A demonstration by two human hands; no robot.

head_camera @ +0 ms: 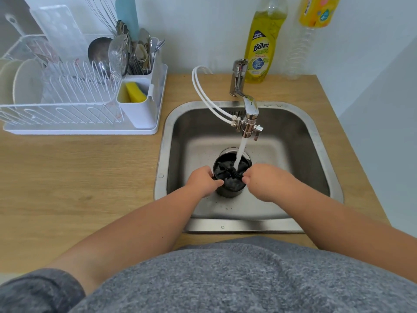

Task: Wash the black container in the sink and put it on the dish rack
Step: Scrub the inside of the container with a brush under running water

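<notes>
In sink [293,132]: black container [230,188] btwn both hands' fingers [216,182], gripped L & R.

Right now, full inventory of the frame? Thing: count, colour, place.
container: 1, black, in sink under the running water, held by both hands
sink: 1, steel, set in counter
faucet: 1, chrome, at back of sink, water running
hoses: 2, white, from wall to faucet head
counter: 1, wood
soap bottle: 1, yellow, behind faucet
second bottle: 1, yellow label, right of soap bottle, top cut off by frame
dish rack: 1, white, left on counter
plates: about 3, pale, left in rack
sponge: 1, yellow, in rack's front caddy
utensils: several, metal, in rack's rear caddy
left hand: on container's left side
right hand: at container's right rim
</notes>
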